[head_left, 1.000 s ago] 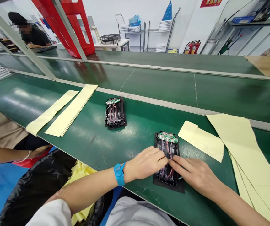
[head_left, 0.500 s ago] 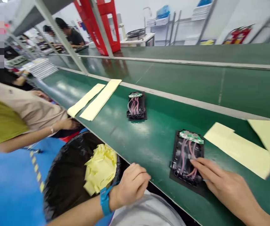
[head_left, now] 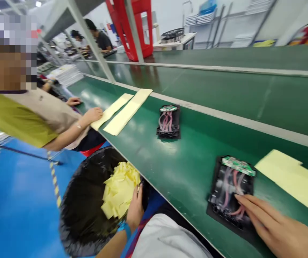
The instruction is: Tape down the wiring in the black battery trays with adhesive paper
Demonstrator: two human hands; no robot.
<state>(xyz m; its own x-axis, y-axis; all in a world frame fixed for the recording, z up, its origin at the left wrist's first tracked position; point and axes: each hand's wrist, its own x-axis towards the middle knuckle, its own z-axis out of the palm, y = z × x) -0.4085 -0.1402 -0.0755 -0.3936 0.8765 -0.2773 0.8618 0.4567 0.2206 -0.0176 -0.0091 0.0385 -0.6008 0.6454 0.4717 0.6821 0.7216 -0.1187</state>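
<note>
On the green bench lies a shallow black case (head_left: 220,191) with a green circuit board (head_left: 238,165) along its far end and pink wires (head_left: 226,190) running down it. The fingertips of my right hand (head_left: 277,222) are pressed together on the case among the wires; what they pinch, if anything, is hidden. My left hand (head_left: 135,209), with a blue band at the wrist, is down at the black-lined bin (head_left: 76,200). Its fingers are stretched out beside the crumpled yellow paper (head_left: 119,191), and nothing shows in them.
A second wired black case (head_left: 168,122) lies farther left on the bench (head_left: 154,163). Two yellow paper strips (head_left: 128,111) lie beyond it, near a co-worker's hand (head_left: 93,114). A yellow sheet (head_left: 290,179) lies at right. A raised ledge runs along the back.
My left hand has dropped from the bench edge to the bin, and its fingers have straightened. My right hand stays on the case. The co-worker's hand has come up onto a yellow strip. The view has shifted left.
</note>
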